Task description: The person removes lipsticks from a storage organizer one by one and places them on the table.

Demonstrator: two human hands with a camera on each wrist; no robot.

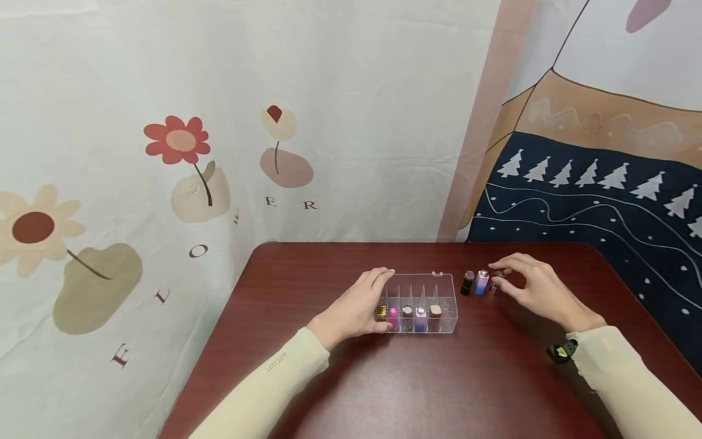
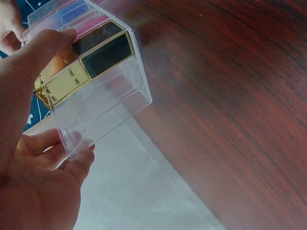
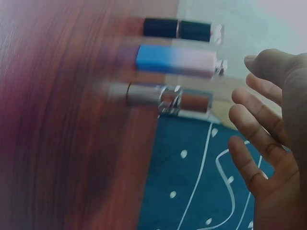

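Note:
My left hand holds the left end of a clear plastic organizer, thumb on the front and fingers behind. Several lipsticks stand in its front row, among them a gold-and-black one, a pink one and a blue-and-purple one. To the right of the organizer, three lipsticks stand upright in a row: a black one, a blue-to-pink one and a brown one in a clear case. Beside the brown one, my right hand has thumb and fingers spread apart, with a gap between them and the lipstick in the right wrist view.
The dark red wooden table has its back edge close behind the organizer. A pale flower-print cloth hangs behind it, and a dark blue cloth with white trees hangs at the right.

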